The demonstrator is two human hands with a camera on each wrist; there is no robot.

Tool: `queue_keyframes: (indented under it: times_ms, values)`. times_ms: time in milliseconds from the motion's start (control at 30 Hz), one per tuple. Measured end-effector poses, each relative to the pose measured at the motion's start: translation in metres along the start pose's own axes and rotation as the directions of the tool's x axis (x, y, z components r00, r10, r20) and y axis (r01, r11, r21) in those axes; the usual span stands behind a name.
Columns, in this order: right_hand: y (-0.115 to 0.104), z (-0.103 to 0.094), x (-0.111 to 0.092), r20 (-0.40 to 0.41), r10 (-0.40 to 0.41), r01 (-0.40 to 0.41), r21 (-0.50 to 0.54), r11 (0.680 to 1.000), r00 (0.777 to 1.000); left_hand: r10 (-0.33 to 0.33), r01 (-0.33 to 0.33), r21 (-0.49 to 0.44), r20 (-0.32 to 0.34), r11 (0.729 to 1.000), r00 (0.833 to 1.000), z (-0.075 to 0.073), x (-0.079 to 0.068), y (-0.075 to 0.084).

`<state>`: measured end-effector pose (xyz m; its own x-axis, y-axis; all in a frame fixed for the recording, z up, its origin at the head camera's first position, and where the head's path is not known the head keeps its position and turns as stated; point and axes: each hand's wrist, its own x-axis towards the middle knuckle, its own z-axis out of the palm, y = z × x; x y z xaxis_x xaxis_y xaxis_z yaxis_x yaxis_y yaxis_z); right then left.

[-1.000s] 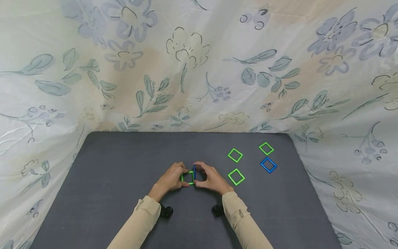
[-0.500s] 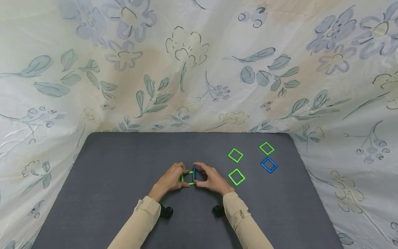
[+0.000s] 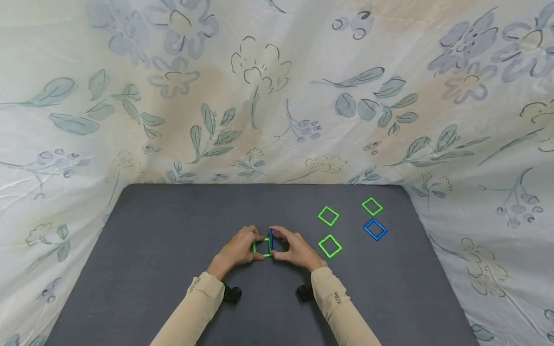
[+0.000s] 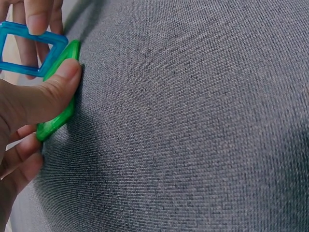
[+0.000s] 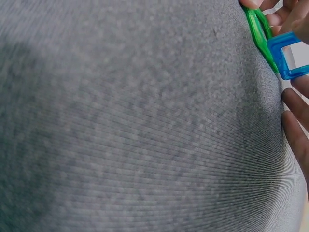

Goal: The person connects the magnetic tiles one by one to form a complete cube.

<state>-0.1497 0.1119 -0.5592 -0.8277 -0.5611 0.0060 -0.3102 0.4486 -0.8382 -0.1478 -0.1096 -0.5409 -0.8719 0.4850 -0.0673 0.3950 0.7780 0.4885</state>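
Note:
In the head view, my left hand [image 3: 235, 247] holds a green square frame tile [image 3: 267, 255] low over the dark table, thumb on the near side and fingers on the far side. My right hand [image 3: 297, 251] pinches a blue square frame tile [image 3: 271, 239] between thumb and fingers. That blue tile stands upright along the right edge of the green one. From the left wrist, the green tile [image 4: 58, 121] lies under the left thumb, and a corner of the blue tile [image 4: 57, 48] meets its edge. The right wrist view shows the blue tile [image 5: 276, 54] against the green tile's end [image 5: 258, 36].
To the right lie three loose green square frames, one nearer [image 3: 330, 246], one behind it [image 3: 328, 216] and one farther right [image 3: 372, 206]. A second blue frame [image 3: 375, 229] lies beside the last. Floral cloth [image 3: 277, 144] hangs behind the grey table [image 3: 173, 216].

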Motion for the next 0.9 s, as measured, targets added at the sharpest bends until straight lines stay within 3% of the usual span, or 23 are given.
queue_keyframes:
  times_ms: [900]
  values:
    - [0.0039, 0.0008, 0.001, 0.023, -0.021, 0.02, 0.02, 1.0, 1.0, 0.016, -0.016, 0.023, 0.016, 1.0, 1.0, -0.0011, 0.0028, -0.0032]
